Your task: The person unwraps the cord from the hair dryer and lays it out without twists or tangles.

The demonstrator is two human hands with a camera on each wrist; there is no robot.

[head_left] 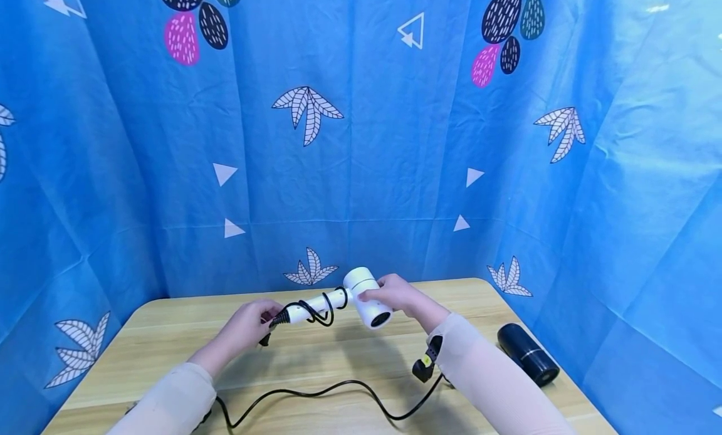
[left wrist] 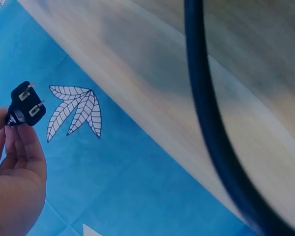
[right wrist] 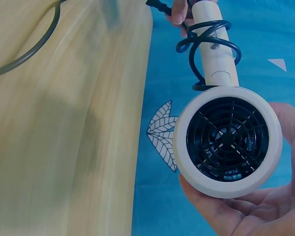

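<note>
A white hair dryer [head_left: 356,278] is held above the table, its black cord [right wrist: 206,37] looped round the handle. My right hand [head_left: 397,294] grips the barrel; in the right wrist view, fingers and thumb of that hand [right wrist: 265,211] curl round it below the black round grille [right wrist: 227,139]. My left hand [head_left: 248,325] is at the handle's end, by the cord. From the left wrist view, thumb and fingers of this hand [left wrist: 19,182] pinch the cord just behind a black two-pin plug [left wrist: 27,104], whose pins point away from the palm.
A black cylinder [head_left: 527,353] lies on its side at the right of the wooden table [head_left: 304,360]. Another black cable [head_left: 316,394] runs across the front between the forearms. A blue patterned curtain [head_left: 383,140] hangs behind and at both sides.
</note>
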